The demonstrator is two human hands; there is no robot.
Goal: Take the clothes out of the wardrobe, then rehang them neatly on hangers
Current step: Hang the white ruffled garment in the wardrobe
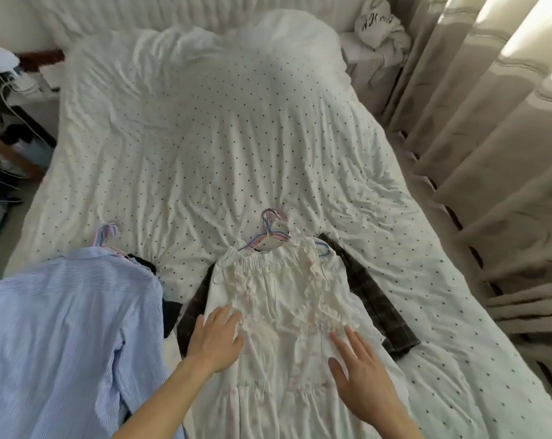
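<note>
our left hand lies flat, fingers straight, on the left side of the dress. our right hand is spread flat on its right side. neither holds anything. we judge both palms are pressing the cloth outward to smooth it, since the dress lies face up and already sits on hangers that poke out above its neckline. under the dress a dark plaid garment shows on both sides, seemingly stacked on the same bunch so the pile can be lifted together. we cannot tell which hanger carries which piece. just left, a striped blue shirt lies with its own hooks pointing up the bed. both piles rest at the near end of the dotted bed, which serves as the work surface; the wardrobe is out of view. a curtain hangs along the right. in the far right corner a crumpled white cloth bears black lettering, too creased to read. we see no other label or brand.
</note>
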